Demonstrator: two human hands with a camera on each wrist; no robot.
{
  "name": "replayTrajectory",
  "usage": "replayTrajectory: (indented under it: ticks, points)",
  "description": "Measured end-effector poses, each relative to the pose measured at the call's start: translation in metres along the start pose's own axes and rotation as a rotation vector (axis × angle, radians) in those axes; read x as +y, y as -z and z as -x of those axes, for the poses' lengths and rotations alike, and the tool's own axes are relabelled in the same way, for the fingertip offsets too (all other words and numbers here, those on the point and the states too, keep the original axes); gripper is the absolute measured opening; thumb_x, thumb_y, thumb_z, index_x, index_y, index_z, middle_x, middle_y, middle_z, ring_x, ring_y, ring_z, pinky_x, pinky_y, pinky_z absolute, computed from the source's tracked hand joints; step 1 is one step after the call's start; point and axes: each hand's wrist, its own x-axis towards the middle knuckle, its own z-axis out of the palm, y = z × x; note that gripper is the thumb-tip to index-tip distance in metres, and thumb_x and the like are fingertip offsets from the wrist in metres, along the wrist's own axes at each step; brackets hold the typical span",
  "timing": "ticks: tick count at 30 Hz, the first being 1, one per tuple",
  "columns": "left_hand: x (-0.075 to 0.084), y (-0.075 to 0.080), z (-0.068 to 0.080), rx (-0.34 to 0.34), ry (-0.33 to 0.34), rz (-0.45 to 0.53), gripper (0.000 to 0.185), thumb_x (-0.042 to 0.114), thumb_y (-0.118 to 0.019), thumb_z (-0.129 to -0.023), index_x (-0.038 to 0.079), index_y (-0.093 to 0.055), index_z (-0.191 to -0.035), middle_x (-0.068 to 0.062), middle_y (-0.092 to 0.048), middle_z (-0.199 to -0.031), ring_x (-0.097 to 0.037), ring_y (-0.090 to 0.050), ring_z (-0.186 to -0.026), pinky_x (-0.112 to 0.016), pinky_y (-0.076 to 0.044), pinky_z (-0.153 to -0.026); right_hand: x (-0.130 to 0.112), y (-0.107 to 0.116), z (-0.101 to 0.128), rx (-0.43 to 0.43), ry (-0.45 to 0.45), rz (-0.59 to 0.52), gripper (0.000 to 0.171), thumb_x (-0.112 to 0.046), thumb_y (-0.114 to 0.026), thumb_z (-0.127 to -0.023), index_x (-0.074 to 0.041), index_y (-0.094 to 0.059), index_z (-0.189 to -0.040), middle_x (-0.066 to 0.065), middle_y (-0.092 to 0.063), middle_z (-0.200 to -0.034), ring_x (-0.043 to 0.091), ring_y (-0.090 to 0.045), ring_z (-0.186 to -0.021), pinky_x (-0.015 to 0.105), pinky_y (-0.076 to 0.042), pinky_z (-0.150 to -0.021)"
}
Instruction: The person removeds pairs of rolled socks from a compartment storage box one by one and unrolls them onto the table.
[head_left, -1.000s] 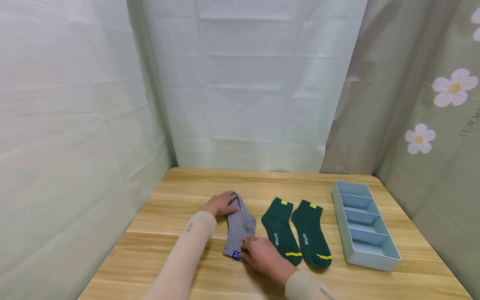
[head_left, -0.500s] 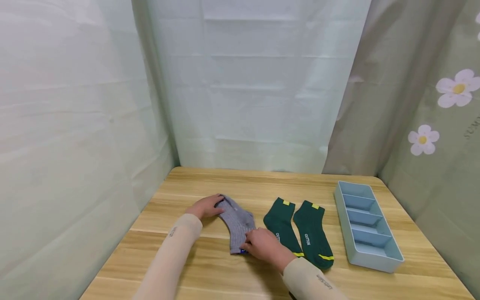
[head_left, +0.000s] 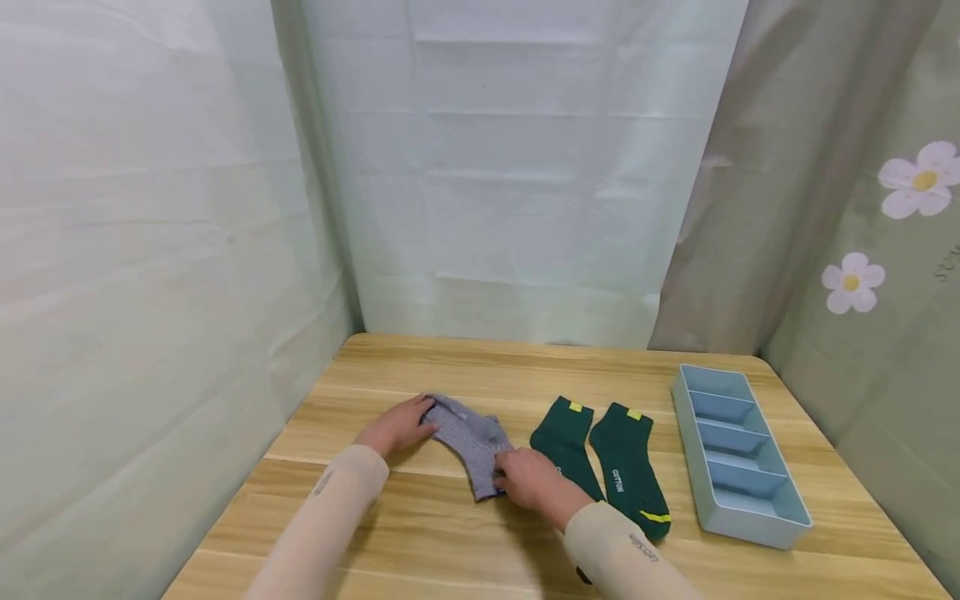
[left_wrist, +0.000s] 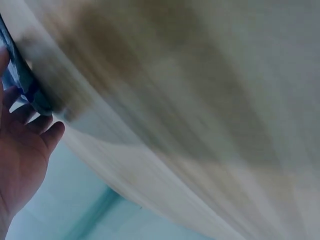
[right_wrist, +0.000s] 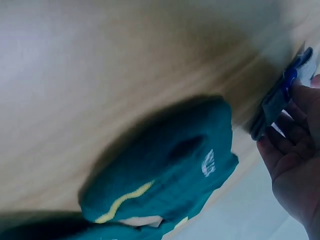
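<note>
A ribbed grey sock lies bent across the table between both hands; I cannot tell whether a second one lies beneath it. My left hand grips its far left end, and the left wrist view shows the fingers at a dark fold of the sock. At the near right end, my right hand pinches the cuff by its blue label, partly covered by the fingers. Just right of that hand lie a dark green sock with a yellow tab, its toe hidden, and a matching green sock.
A pale blue box with several compartments in a row stands at the table's right side. Bare wood shows in front of the grey sock. White and grey-green curtains hang behind and beside the table.
The grey sock has turned from nearly upright to a slant, its far end pulled left by my left hand. My right hand has shifted slightly away from me with the cuff.
</note>
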Motion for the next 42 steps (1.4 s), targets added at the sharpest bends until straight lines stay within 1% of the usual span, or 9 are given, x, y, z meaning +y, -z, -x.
replayTrajectory:
  ticks: [3,8,12,16,20,24,29,37,42]
  points:
    - [0.000,-0.002,0.005,0.034,-0.005,-0.014,0.057,0.029,-0.059,-0.100,-0.007,-0.046,-0.143,-0.032,-0.039,-0.148,-0.046,-0.042,-0.134,-0.052,-0.034,-0.111,0.007,0.002,-0.002,-0.010,0.003,0.029,0.005,-0.017,-0.069,-0.094,-0.014,-0.067,-0.091,-0.004,-0.058,-0.073,0.011,-0.055,-0.067,0.029,-0.048,-0.063]
    - [-0.003,-0.003,0.013,0.076,0.014,-0.063,0.053,0.030,-0.063,-0.098,-0.005,-0.054,-0.136,-0.030,-0.049,-0.139,-0.045,-0.049,-0.126,-0.053,-0.039,-0.106,0.015,0.003,-0.003,0.014,0.020,0.150,0.005,-0.015,-0.066,-0.096,-0.014,-0.071,-0.094,0.001,-0.070,-0.098,0.016,-0.067,-0.085,0.031,-0.055,-0.074]
    - [-0.006,0.000,0.016,0.079,0.018,-0.095,0.051,0.032,-0.065,-0.096,-0.002,-0.058,-0.134,-0.027,-0.053,-0.133,-0.042,-0.054,-0.121,-0.053,-0.043,-0.102,0.012,0.002,-0.001,0.051,0.037,0.192,0.015,-0.015,-0.064,-0.097,-0.011,-0.073,-0.109,0.004,-0.070,-0.117,0.020,-0.067,-0.104,0.033,-0.055,-0.085]
    - [-0.006,0.008,0.016,0.103,-0.014,-0.078,0.047,0.028,-0.067,-0.096,-0.001,-0.061,-0.132,-0.027,-0.051,-0.135,-0.044,-0.051,-0.124,-0.055,-0.041,-0.104,-0.003,-0.002,0.004,0.051,0.017,0.115,0.037,-0.021,-0.061,-0.099,-0.008,-0.061,-0.134,0.011,-0.059,-0.136,0.027,-0.055,-0.126,0.038,-0.049,-0.099]
    - [-0.007,0.014,0.013,0.110,-0.118,-0.075,0.042,0.017,-0.070,-0.093,-0.003,-0.062,-0.129,-0.028,-0.049,-0.141,-0.044,-0.047,-0.130,-0.054,-0.037,-0.107,-0.021,-0.010,0.012,-0.026,-0.023,0.044,0.057,-0.037,-0.057,-0.101,-0.005,-0.046,-0.147,0.017,-0.042,-0.152,0.033,-0.038,-0.140,0.046,-0.036,-0.111]
    - [-0.010,0.016,0.011,0.031,-0.183,-0.088,0.042,0.011,-0.070,-0.092,-0.005,-0.061,-0.130,-0.027,-0.048,-0.143,-0.043,-0.047,-0.131,-0.051,-0.037,-0.108,-0.031,-0.016,0.017,-0.109,-0.072,0.034,0.071,-0.052,-0.051,-0.100,-0.003,-0.041,-0.150,0.015,-0.034,-0.157,0.031,-0.030,-0.145,0.047,-0.030,-0.114]
    - [-0.014,0.016,0.016,-0.047,-0.133,-0.048,0.047,0.016,-0.067,-0.094,-0.005,-0.057,-0.135,-0.025,-0.050,-0.142,-0.044,-0.048,-0.129,-0.052,-0.037,-0.108,-0.030,-0.011,0.018,-0.153,-0.071,0.049,0.072,-0.055,-0.048,-0.100,-0.003,-0.041,-0.150,0.014,-0.034,-0.157,0.030,-0.029,-0.145,0.044,-0.029,-0.115]
    - [-0.024,0.010,0.024,-0.014,-0.115,0.017,0.052,0.021,-0.070,-0.093,-0.004,-0.056,-0.137,-0.025,-0.050,-0.142,-0.044,-0.048,-0.128,-0.053,-0.038,-0.107,-0.010,-0.001,0.015,-0.175,0.023,0.103,0.066,-0.049,-0.047,-0.102,-0.003,-0.042,-0.150,0.013,-0.035,-0.157,0.028,-0.030,-0.145,0.042,-0.028,-0.116]
    - [-0.030,0.007,0.033,0.031,-0.129,0.020,0.051,0.021,-0.071,-0.092,-0.005,-0.058,-0.134,-0.026,-0.054,-0.138,-0.045,-0.051,-0.125,-0.053,-0.040,-0.105,0.002,0.000,0.010,-0.203,0.054,0.118,0.065,-0.051,-0.048,-0.101,-0.009,-0.042,-0.151,0.006,-0.035,-0.158,0.022,-0.029,-0.146,0.044,-0.025,-0.117]
